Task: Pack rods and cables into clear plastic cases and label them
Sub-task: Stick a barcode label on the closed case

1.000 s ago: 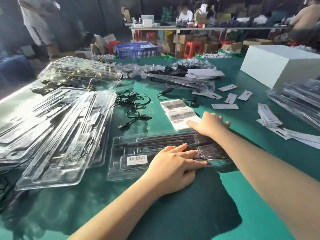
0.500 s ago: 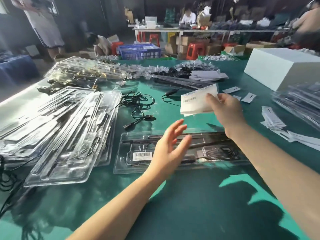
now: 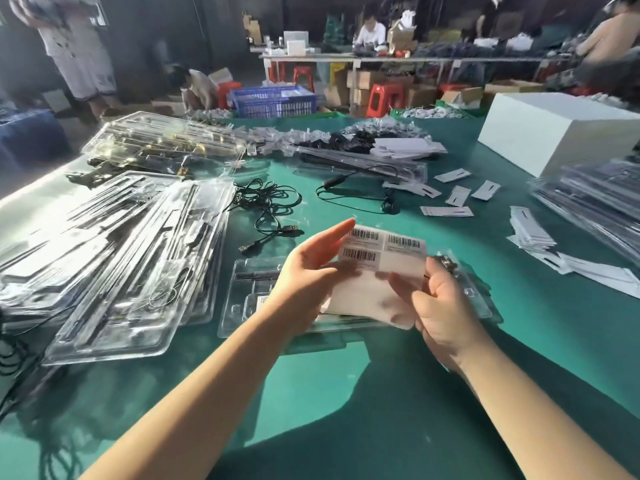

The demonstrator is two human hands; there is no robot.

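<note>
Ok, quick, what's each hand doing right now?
Left hand: fingers mostly straight, thumb pinching the barcode label sheet at its left edge.
Right hand: fingers curled round the sheet's right edge, holding it.

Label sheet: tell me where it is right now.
In the head view, the label sheet is held between both hands, left hand and right hand, above the clear case on the green table.
</note>
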